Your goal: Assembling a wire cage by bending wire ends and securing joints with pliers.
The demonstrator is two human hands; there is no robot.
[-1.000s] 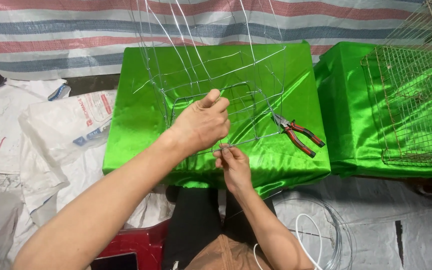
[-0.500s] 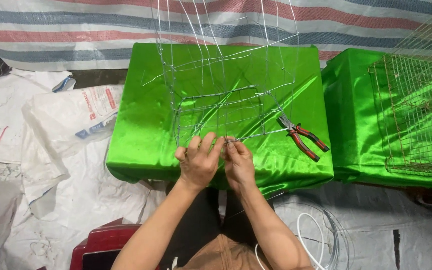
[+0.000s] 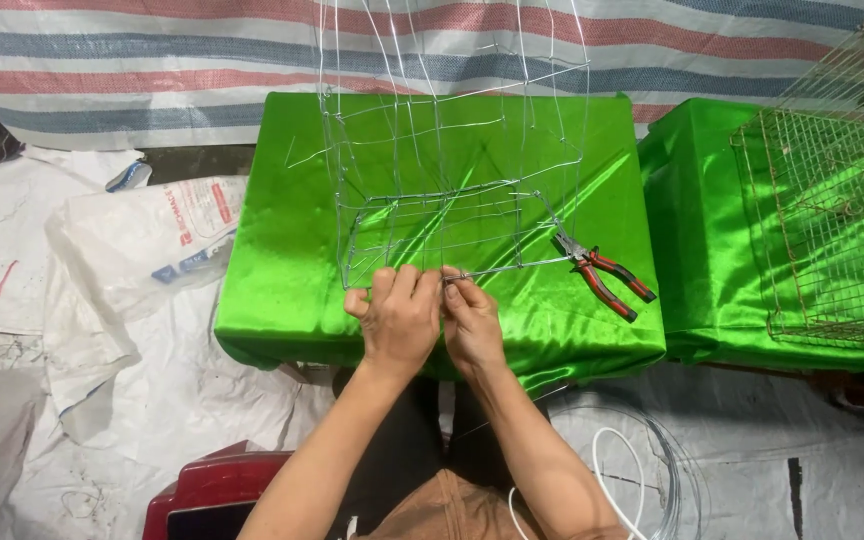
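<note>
The near bottom wire of the wire frame (image 3: 452, 215) is pinched by both the left hand (image 3: 399, 322) and right hand (image 3: 469, 320); it runs rightward from the fingers, toward the pliers (image 3: 607, 277).

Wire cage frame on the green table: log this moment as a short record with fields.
Surface: table draped in shiny green cloth
Work piece: open wire cage frame, standing upright on the cloth
Left hand: left hand gripping the frame's near bottom wire
Right hand: right hand pinching the same wire beside the left
Tool: red-handled pliers lying on the cloth, right of the frame, untouched
Right side: finished wire mesh cage on a second green-covered table
Floor: white woven sacks, coil of wire
</note>
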